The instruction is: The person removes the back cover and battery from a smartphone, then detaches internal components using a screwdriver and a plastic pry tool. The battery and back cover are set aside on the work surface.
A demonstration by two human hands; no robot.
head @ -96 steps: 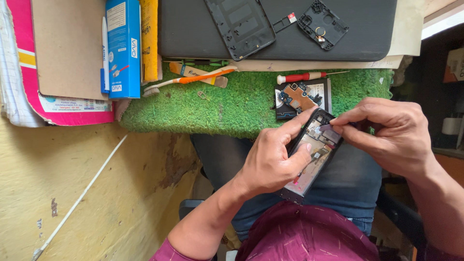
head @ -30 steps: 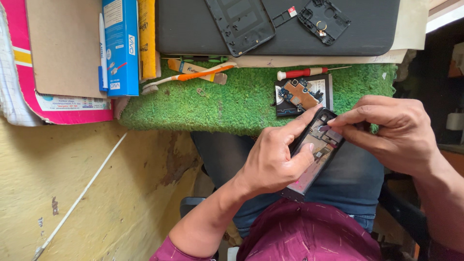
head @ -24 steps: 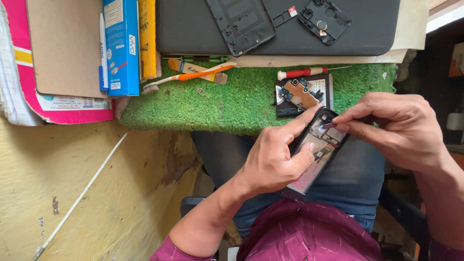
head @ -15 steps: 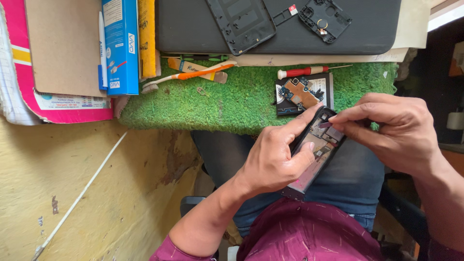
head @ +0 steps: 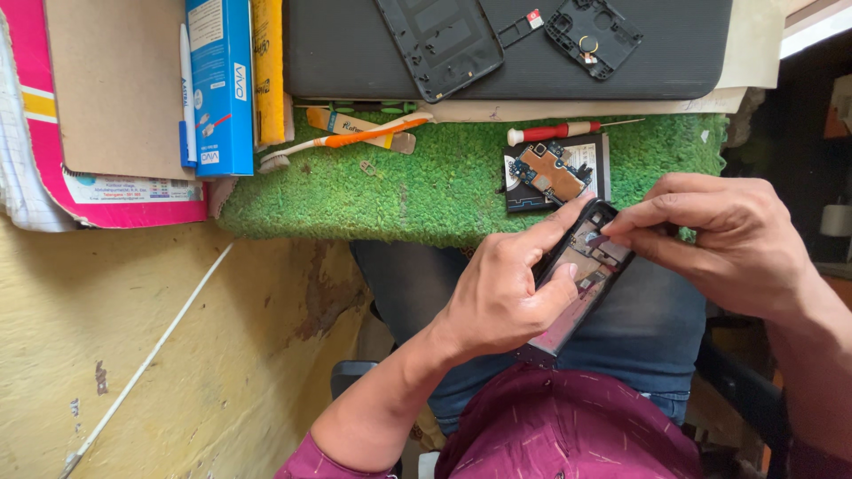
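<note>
My left hand (head: 501, 293) grips an opened phone body (head: 581, 275) over my lap, back side up, with its inner parts showing. The thumb lies across the frame's middle. My right hand (head: 728, 239) pinches at the phone's top end, fingertips pressed on a small part inside the frame. A loose circuit board (head: 552, 171) lies on a dark card on the green turf mat (head: 426, 191) just beyond the phone. A red-handled screwdriver (head: 555, 132) lies above the board.
A dark laptop-like slab (head: 355, 53) at the back carries a black phone back cover (head: 441, 42) and a smaller black frame piece (head: 593, 34). An orange-handled toothbrush (head: 342, 143), a blue box (head: 219, 84) and a cardboard sheet (head: 115, 84) lie at the left. Yellow wall below.
My right fingertips have shifted slightly over the phone's top end. The left hand keeps the same grip and the phone stays in place.
</note>
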